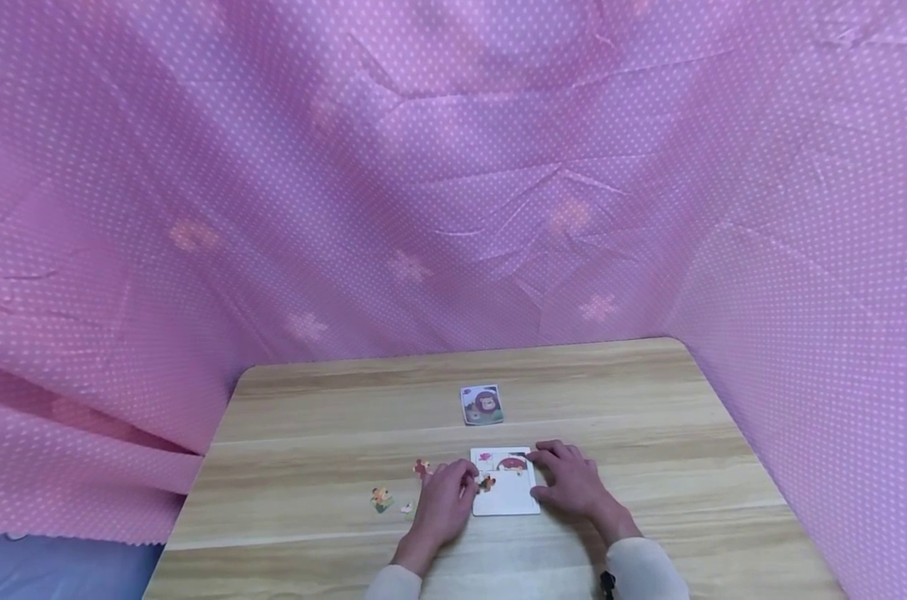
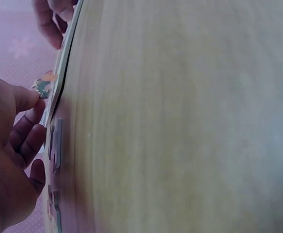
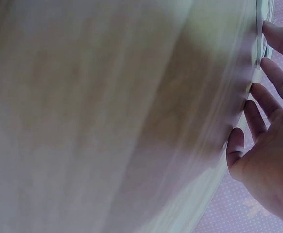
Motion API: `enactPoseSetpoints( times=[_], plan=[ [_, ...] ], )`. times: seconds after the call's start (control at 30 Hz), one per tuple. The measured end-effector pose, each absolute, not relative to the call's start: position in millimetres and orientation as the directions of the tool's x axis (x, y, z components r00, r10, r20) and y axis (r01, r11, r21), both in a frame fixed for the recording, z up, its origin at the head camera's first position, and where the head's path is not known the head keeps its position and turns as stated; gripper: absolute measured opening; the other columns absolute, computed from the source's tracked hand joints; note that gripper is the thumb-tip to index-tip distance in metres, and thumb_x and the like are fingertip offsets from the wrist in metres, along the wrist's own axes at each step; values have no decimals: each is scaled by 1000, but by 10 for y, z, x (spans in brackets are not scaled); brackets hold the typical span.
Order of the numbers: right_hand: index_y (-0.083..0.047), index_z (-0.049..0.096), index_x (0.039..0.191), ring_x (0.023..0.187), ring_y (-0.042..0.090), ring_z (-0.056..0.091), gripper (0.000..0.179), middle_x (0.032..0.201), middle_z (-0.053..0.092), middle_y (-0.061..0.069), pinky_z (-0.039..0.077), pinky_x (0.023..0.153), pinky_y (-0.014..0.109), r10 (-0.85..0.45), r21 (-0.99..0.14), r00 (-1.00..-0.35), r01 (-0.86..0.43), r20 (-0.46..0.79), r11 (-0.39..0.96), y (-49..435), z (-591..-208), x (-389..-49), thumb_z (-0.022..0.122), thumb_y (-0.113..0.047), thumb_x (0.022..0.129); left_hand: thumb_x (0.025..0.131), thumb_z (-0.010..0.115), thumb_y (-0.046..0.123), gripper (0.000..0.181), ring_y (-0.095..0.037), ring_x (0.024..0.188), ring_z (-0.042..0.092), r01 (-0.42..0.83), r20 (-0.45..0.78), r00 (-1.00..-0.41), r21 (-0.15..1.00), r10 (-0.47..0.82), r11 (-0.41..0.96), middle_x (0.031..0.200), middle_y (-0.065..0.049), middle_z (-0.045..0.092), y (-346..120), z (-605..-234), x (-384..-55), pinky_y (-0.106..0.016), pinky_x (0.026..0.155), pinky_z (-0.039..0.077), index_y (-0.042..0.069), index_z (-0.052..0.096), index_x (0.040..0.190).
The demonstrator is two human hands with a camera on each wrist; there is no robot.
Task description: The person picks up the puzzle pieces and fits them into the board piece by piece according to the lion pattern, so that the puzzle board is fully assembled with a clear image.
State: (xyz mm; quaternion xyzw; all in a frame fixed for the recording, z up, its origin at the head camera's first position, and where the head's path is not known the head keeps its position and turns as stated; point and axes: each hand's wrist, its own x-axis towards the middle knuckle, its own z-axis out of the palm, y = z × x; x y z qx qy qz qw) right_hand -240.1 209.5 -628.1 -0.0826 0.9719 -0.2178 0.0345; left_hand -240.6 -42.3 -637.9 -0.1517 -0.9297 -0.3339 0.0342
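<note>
A white puzzle board (image 1: 508, 502) lies on the wooden table, with a few pieces fitted along its top showing a pink flower and a reddish-brown shape. My left hand (image 1: 444, 504) is at the board's left side. Between its thumb and index finger it pinches a puzzle piece (image 2: 43, 87), coloured orange and dark green, over the board's left part. The right hand (image 1: 572, 483) rests at the board's right edge, its fingers (image 3: 272, 80) spread and touching the rim. Loose puzzle pieces lie left of the left hand: a mostly orange one (image 1: 380, 499), a reddish one (image 1: 421, 467) and a small pale one (image 1: 407, 507).
Farther back on the wooden table (image 1: 333, 408) lies a picture card (image 1: 483, 405) with a lion-like animal on it. Pink dotted cloth (image 1: 453, 208) hangs behind and on both sides of the table.
</note>
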Motion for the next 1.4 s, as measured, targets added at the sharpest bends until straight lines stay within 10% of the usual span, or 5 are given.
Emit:
enactPoseSetpoints(
  times=[1.4],
  plan=[
    [-27,61,128,129,28,42,54,143,48,0,36,91,50,-196,-460,-980,-161,-30,873,2142,-6235,-2349,77,-39,78,87,64,41,26,-18,108,46,313,154,-949,387,274,867,118,6,57,-302,-6397,-2387,-47,88,31,28,65,109]
  ],
)
